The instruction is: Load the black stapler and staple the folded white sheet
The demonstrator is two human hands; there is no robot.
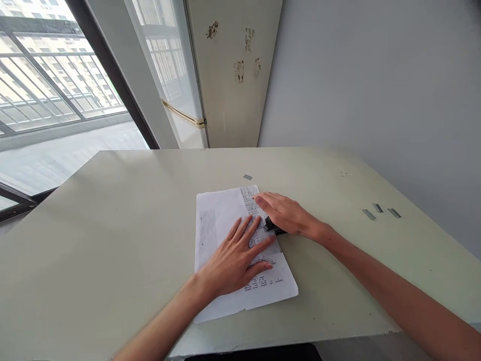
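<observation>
Several stacked sheets of printed paper (214,225) lie on the table in front of me, turned slightly. My left hand (235,260) rests flat on them with its fingers spread, pinning the sheets down. At the right edge of the paper is a black stapler (276,228), mostly covered from above by my right hand (285,213). Its fingers are close together and reach left over the printed text, with the palm on top of the stapler. Whether the jaws of the stapler touch the paper is hidden.
Three short strips of staples (369,214) lie on the right side of the pale table (131,240). Another small grey strip (247,177) is just beyond the paper. A fridge (233,105) and a grey wall (368,90) stand behind the table, with a window (48,90) at left.
</observation>
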